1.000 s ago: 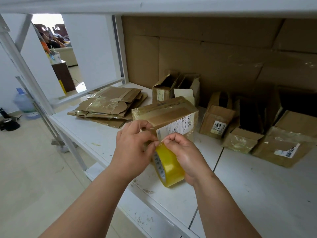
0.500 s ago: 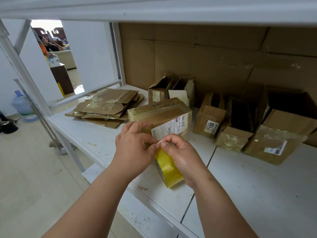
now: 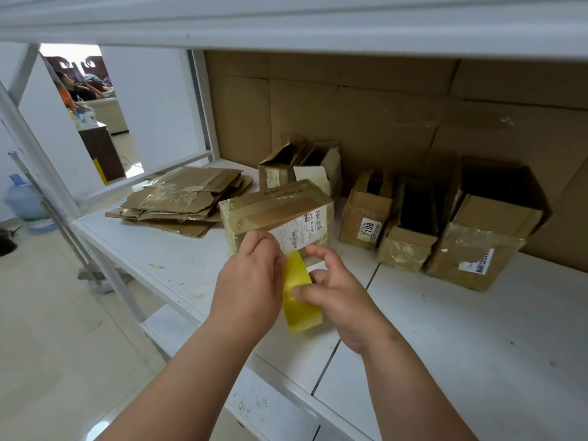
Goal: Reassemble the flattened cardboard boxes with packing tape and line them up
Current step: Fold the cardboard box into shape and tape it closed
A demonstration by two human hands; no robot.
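A yellow roll of packing tape [image 3: 300, 297] sits between my two hands above the white shelf's front part. My right hand [image 3: 337, 291] holds the roll, thumb across its face and forefinger raised. My left hand [image 3: 251, 281] pinches the tape's loose end at the roll's top left. Right behind my hands stands a taped cardboard box [image 3: 273, 214] with a white label. A stack of flattened boxes [image 3: 181, 198] lies at the back left.
Several assembled open boxes [image 3: 369, 211] stand in a row along the cardboard-lined back wall [image 3: 381, 116], the largest one [image 3: 486, 237] at the right. The white shelf [image 3: 461, 329] has an upper shelf [image 3: 286, 23] close overhead. A water jug [image 3: 24, 198] stands on the floor at left.
My right hand has let go of the pinch at the tape's end and shifted to the roll's right side, forefinger lifted. The roll has turned, its broad yellow face now showing.
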